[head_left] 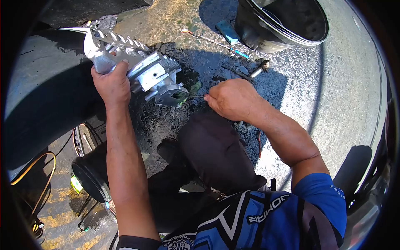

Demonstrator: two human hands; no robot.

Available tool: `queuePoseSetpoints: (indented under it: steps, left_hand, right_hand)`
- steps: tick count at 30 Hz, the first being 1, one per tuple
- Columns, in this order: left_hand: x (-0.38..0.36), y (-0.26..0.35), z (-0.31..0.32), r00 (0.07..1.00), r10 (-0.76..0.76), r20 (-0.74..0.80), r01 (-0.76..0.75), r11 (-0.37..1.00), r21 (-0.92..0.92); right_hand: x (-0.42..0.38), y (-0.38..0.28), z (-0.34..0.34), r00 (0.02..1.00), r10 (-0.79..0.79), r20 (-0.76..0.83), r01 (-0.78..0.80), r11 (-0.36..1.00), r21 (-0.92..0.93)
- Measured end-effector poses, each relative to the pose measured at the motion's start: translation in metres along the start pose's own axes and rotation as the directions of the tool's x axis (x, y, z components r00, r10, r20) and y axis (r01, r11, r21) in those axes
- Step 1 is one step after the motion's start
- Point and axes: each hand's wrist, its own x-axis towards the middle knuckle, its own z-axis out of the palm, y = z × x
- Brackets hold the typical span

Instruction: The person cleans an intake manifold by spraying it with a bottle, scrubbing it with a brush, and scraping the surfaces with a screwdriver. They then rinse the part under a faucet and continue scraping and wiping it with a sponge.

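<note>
A silvery cast metal housing [155, 77] with a perforated side and a square block is held up at the left, over wet ground. My left hand [111, 85] is closed around its upper left end, thumb on top. The housing's lower right end has a dark opening facing my right hand [231, 98]. That hand is closed in a pinch on a thin metal rod [195, 96], whose far end reaches into the opening; the tip is hidden inside. My knee [212, 141] is bent just below the two hands.
A black bucket [287, 38] stands at the upper right, beside a blue block [227, 32]. A long thin tool with a blue handle [239, 53] and a metal-headed tool [259, 71] lie on the ground. At lower left are a black container [85, 175] and a yellow hose [53, 166].
</note>
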Motion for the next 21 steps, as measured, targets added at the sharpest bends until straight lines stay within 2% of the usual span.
queuePoseSetpoints:
  steps: [1, 10, 13, 16, 21]
  left_hand:
    - [-0.003, 0.000, 0.003, 1.000, 0.010, -0.012, -0.010, 1.000, -0.004]
    - [-0.045, -0.004, -0.004, 0.996, 0.032, -0.080, -0.037, 0.997, -0.062]
    - [-0.056, -0.005, -0.010, 0.995, 0.029, -0.091, -0.033, 0.999, -0.043]
    - [-0.064, -0.009, -0.015, 0.996, 0.023, -0.092, -0.027, 0.999, -0.043]
    - [-0.072, -0.013, -0.022, 0.993, 0.029, -0.110, -0.033, 0.999, -0.033]
  right_hand:
    - [-0.002, 0.000, -0.001, 0.998, 0.043, 0.039, -0.044, 0.999, 0.008]
    - [-0.020, -0.003, 0.025, 0.997, 0.083, 0.003, -0.083, 0.988, 0.128]
    - [-0.034, 0.001, 0.012, 0.996, 0.077, 0.039, -0.081, 0.987, 0.139]
    - [-0.033, 0.001, 0.024, 0.984, 0.134, 0.115, -0.148, 0.982, 0.121]
    - [-0.032, -0.001, 0.028, 0.976, 0.148, 0.161, -0.169, 0.977, 0.131]
